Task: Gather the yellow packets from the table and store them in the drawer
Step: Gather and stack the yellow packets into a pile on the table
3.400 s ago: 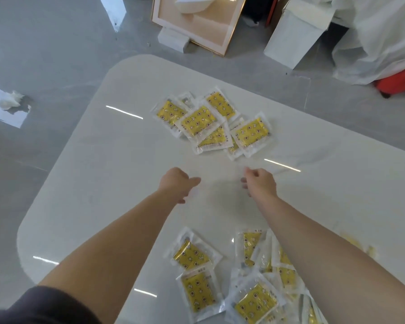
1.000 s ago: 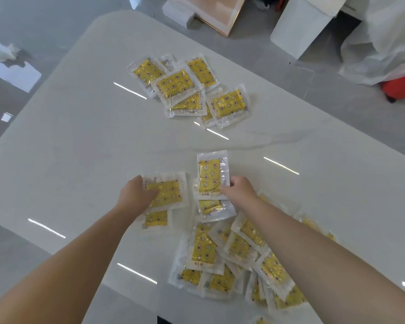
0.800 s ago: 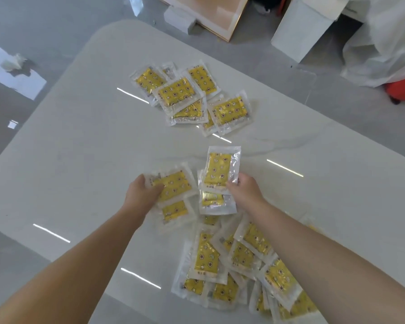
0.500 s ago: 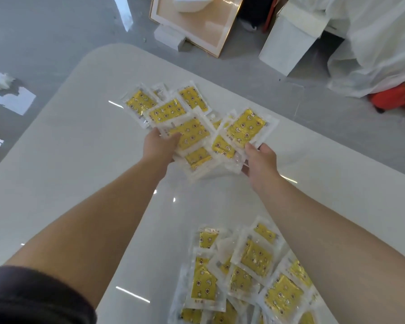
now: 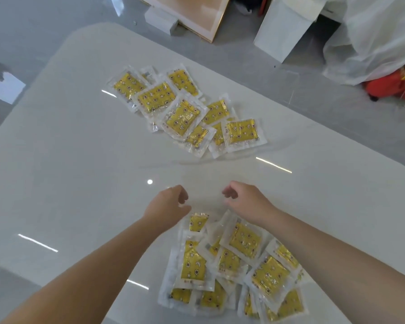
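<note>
Two heaps lay on the white table (image 5: 68, 171): the far yellow packets (image 5: 185, 111) toward its far side, the near yellow packets (image 5: 234, 265) by your edge. Between them, your left hand (image 5: 168, 206) and right hand (image 5: 246, 202) hovered empty, fingers loosely curled.

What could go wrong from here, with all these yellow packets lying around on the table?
1. The near pile reaches close to the front edge of the glossy table; a careless sweep might push packets onto the floor.
2. The left hand and right hand hold nothing, and the packets overlap loosely, so a big grab could shed some.
3. The far pile lies apart and could be missed. No drawer is in view.
</note>
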Demonstrator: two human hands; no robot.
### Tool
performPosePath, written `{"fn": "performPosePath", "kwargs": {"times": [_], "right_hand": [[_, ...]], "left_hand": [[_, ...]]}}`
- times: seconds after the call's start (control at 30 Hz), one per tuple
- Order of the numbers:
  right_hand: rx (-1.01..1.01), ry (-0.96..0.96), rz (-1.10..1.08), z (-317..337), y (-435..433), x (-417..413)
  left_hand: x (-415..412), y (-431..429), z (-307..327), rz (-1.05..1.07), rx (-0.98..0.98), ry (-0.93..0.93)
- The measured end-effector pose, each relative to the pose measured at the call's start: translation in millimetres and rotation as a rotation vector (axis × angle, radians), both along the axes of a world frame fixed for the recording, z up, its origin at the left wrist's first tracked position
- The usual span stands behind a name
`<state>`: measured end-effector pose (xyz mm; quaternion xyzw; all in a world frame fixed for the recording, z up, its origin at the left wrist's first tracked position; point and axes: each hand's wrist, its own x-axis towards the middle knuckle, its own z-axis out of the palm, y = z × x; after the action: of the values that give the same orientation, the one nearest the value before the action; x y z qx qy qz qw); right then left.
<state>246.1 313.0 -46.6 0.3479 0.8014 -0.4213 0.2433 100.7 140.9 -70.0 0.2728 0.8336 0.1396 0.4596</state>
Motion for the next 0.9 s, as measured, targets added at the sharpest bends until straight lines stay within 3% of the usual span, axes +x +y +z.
{"fn": "performPosePath", "kwargs": {"times": [0.13, 0.23, 0.43, 0.6, 0.7, 0.83, 0.9], "right_hand": [[0.071, -0.010, 0.428, 5, -5, 21], [0.155, -0.023, 0.605, 2, -8, 32], [0.179, -0.050, 0.565, -2, -9, 35], [0.165, -0.134, 0.451, -2, -5, 39], [0.130, -0.190, 0.491, -5, 3, 44], [0.029, -0.232, 0.521, 0, 8, 45], [0.015, -0.252, 0.574, -1, 8, 45]], "left_hand": [[33, -15, -2, -0.284, 0.024, 0.080], [53, -20, -6, -0.368, 0.021, 0.087], [76, -12, -9, -0.369, -0.006, 0.097], [71, -10, -14, -0.076, 0.010, -0.101], [47, -17, -13, -0.011, 0.031, 0.003], [21, -19, -13, -0.206, -0.063, 0.232], [19, -16, -12, -0.274, -0.059, 0.261]]}}
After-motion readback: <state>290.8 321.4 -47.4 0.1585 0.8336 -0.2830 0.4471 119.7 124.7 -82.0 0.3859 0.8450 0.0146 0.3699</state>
